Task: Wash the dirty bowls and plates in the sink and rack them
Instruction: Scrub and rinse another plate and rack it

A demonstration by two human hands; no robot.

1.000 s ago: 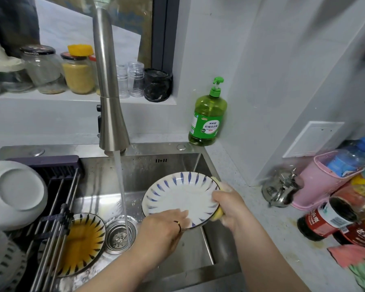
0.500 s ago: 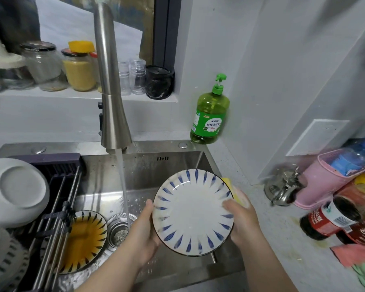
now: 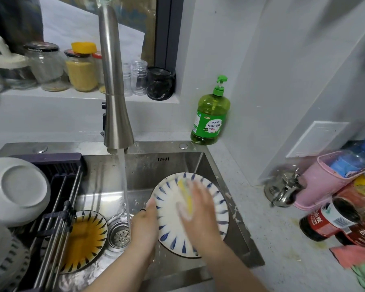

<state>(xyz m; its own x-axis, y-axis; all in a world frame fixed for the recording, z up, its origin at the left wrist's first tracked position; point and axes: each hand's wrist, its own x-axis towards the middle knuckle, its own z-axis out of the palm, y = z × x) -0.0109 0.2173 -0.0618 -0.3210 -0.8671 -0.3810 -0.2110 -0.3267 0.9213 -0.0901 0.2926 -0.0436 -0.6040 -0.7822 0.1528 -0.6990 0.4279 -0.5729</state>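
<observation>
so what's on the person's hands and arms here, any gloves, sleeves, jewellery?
No gloves and no sleeves in view: both forearms are bare right to the bottom edge of the frame. The left hand wears a thin dark ring on one finger. The right hand is motion-blurred, so any ring there cannot be made out. No watch or wristband shows on either wrist.

Brushed steel sink [image 3: 177,165] and faucet [image 3: 114,85] – satin, glossy glazed plate [image 3: 217,216], translucent green plastic soap bottle [image 3: 211,114]
</observation>
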